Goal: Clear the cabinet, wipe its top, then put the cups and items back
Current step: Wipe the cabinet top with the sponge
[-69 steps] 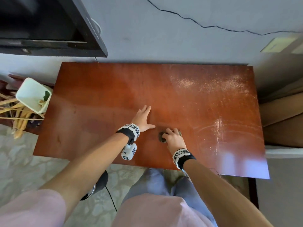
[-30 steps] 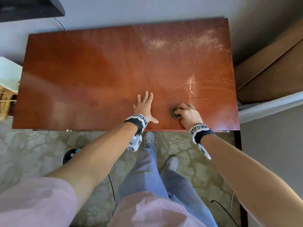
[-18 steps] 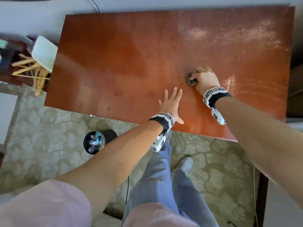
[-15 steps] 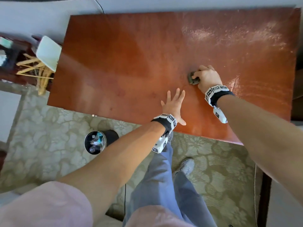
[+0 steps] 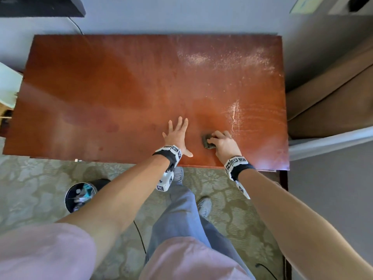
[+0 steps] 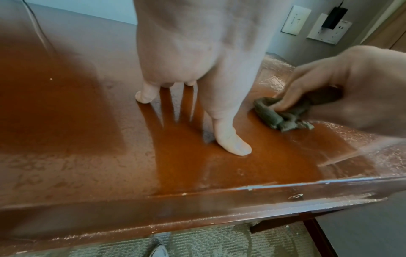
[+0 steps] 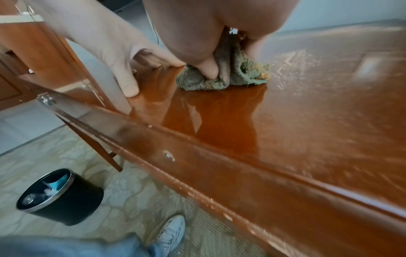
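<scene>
Wiping in hand: cabinet top (image 5: 125,93) bare of cups and items, none in view anywhere, so clearing judged done and putting back not yet begun. Right hand (image 5: 223,144) curled over a small bunched grey-green cloth (image 5: 207,140), fingers and thumb clenched round it and pressing it flat to the wood near the front edge, right of centre. Left hand (image 5: 177,136) spread flat on the top just beside the cloth, fingers straight and released, grasping nothing, seemingly bracing. Pale dusty film (image 5: 228,59) visible along the back right of the top, with a whitish streak (image 5: 234,114) just beyond the cloth hand; left and centre of the wood looking darker and cleaner. Next move, as a guess: push the cloth outward and rightward through that streak, then up into the dusty back corner, with firm downward pressure and overlapping passes. Black bin (image 5: 80,196) on the patterned carpet below the front edge, well apart from both hands.
</scene>
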A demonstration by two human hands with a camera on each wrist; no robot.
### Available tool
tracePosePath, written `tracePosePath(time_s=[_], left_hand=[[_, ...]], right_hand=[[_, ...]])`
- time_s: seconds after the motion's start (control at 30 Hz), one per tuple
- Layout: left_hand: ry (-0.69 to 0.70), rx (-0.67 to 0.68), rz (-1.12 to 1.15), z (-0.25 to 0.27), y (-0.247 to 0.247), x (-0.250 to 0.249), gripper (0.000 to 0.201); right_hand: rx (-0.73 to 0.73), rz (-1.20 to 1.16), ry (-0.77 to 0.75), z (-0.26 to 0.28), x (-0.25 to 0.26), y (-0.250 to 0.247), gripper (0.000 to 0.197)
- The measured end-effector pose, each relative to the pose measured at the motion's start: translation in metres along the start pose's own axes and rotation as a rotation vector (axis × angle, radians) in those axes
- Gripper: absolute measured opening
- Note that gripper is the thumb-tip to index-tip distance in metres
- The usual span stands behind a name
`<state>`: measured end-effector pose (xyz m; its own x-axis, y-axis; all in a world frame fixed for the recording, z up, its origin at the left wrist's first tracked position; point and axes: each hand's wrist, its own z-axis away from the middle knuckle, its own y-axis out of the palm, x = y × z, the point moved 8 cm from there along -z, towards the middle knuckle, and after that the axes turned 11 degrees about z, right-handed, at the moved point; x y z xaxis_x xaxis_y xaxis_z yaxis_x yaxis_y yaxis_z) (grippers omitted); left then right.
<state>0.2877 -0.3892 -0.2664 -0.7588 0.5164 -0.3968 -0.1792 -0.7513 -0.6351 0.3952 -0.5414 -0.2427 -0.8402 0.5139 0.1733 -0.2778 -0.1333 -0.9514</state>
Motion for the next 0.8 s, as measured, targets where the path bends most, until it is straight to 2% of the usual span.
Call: tracePosePath(time_s=[0.13,0.27,0.43,0.5,0.63,0.8], left_hand=[[0.026,0.013,-0.04,0.0,-0.001,-0.003,0.155],[0.065,0.011,-0.214,0.004,-0.008,-0.004,0.148],[0.152,-0.204,-0.199,-0.015,-0.074,-0.007,0.122],[0.122,-0.202,-0.155,-0.04,-0.106,0.004,0.128],[0.015,-0.105,-0.099,-0.096,-0.166,0.029,0.149],[-0.022,-0.022,-0.141,-0.129,-0.177,0.045,0.158]], right_hand=[[0.069,0.027,0.01,0.006,0.003,-0.003,0.046],[0.071,0.016,0.031,-0.004,0.006,-0.007,0.041],[0.043,0.024,-0.003,-0.044,0.0,-0.017,0.046],[0.029,0.031,-0.006,-0.072,-0.002,-0.025,0.047],[-0.012,0.033,-0.048,-0.132,-0.004,-0.039,0.049],[-0.045,0.05,-0.089,-0.197,-0.006,-0.048,0.049]])
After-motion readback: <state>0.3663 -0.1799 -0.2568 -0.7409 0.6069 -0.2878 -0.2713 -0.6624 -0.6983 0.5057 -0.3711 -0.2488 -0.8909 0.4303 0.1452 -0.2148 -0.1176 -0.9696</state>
